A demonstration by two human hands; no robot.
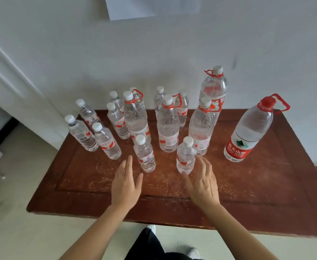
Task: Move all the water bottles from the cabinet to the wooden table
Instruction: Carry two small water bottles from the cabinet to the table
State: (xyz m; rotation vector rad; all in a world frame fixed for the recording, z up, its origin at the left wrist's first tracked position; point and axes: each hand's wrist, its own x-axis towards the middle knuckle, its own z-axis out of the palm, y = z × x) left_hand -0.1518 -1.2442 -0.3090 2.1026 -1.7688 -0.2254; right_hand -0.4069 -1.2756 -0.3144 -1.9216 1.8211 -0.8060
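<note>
In the head view, the left hand (125, 182) and the right hand (202, 182) hover over the wooden table (266, 194), fingers spread and holding nothing. A small capped bottle (144, 154) of clear water stands just right of the left fingers. A second small bottle (185, 156) stands just left of the right fingers. Beyond both hands stand taller bottles (168, 128) of water, and a red-capped jug (247, 132) is well to the right.
</note>
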